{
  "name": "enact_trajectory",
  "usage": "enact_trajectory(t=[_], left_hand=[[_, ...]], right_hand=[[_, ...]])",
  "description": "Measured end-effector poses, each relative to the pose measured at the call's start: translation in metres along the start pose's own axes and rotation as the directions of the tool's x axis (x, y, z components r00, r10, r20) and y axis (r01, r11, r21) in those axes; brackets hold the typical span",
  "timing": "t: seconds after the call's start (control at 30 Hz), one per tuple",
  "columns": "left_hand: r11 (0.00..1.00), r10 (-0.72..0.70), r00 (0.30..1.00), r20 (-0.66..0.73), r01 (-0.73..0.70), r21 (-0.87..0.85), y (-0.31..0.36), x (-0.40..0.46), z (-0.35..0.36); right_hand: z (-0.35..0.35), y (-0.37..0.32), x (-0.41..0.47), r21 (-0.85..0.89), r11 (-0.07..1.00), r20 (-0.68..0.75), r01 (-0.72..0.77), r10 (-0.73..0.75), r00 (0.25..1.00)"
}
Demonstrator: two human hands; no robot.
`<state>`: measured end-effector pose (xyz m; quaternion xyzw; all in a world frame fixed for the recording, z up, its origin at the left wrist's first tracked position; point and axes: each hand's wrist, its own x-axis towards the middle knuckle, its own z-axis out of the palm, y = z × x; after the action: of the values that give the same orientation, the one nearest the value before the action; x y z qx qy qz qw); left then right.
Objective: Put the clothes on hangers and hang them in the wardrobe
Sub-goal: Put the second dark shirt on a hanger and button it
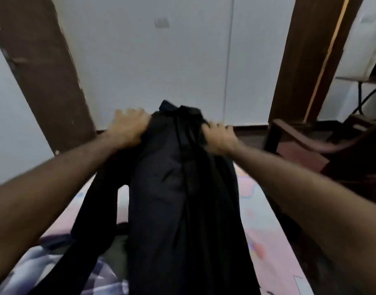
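Holding a black shirt point(178, 199) up over the bed point(274, 237), I have both hands on its top end. My left hand point(130, 126) grips the cloth on one side, fingers curled into it. My right hand point(218, 136) pinches a bunch of cloth on the other side. The picture is blurry, so I cannot see each finger well.

The shirt hangs down from my hands and its bottom falls out of view toward me. One long sleeve point(93, 220) droops on the left, down to the bed. I think the top bump between my hands is the collar, but it is too dark to be sure. I see no hanger here.

This shirt looks soft and floppy. It folds and sags wherever I do not hold it. I guess it is light, since two small grips keep it up. It will not break. It may slide a bit if I hold too loose.

The best places to hold look like the two shoulders, close to the collar. Then the shirt would open flat and a hanger could go in.

More clothes, a checked bit point(29, 267), lie on the bed at the lower left. A chair point(299, 143) stands at the right. White doors point(182, 60) are in front of me.
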<state>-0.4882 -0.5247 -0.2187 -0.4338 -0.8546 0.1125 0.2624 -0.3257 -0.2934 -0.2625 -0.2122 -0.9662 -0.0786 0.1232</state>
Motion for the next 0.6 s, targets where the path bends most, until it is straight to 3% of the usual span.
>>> enact_trajectory(t=[0.1, 0.17, 0.23, 0.3, 0.37, 0.47, 0.53, 0.6], left_hand=[[0.931, 0.279, 0.944, 0.175, -0.221, -0.291, 0.093, -0.062, 0.09], [0.888, 0.394, 0.817, 0.421, -0.221, -0.402, 0.143, -0.12, 0.134], [0.878, 0.413, 0.701, 0.581, -0.136, -0.459, 0.169, -0.17, 0.167], [0.89, 0.366, 0.712, 0.599, -0.081, -0.448, 0.177, -0.206, 0.194], [0.909, 0.337, 0.785, 0.52, -0.127, -0.398, 0.176, -0.23, 0.206], [0.934, 0.345, 0.795, 0.499, -0.235, -0.269, 0.168, -0.243, 0.206], [0.931, 0.363, 0.795, 0.486, -0.29, -0.221, 0.167, -0.249, 0.199], [0.923, 0.378, 0.814, 0.442, -0.368, -0.112, 0.165, -0.252, 0.188]], right_hand=[[0.127, 0.003, -0.067, 0.129, 0.988, 0.361, -0.082, 0.03, 0.932], [0.18, 0.006, -0.114, 0.23, 0.952, 0.454, -0.201, 0.078, 0.887], [0.21, 0.011, -0.152, 0.286, 0.909, 0.449, -0.303, 0.152, 0.88], [0.224, 0.013, -0.18, 0.325, 0.889, 0.424, -0.324, 0.169, 0.889], [0.227, 0.009, -0.196, 0.472, 0.818, 0.443, -0.328, 0.101, 0.891], [0.227, 0.013, -0.203, 0.6, 0.733, 0.475, -0.32, -0.004, 0.88], [0.221, 0.038, -0.202, 0.556, 0.733, 0.447, -0.392, 0.133, 0.884], [0.21, 0.074, -0.206, 0.406, 0.768, 0.404, -0.495, 0.335, 0.851]])
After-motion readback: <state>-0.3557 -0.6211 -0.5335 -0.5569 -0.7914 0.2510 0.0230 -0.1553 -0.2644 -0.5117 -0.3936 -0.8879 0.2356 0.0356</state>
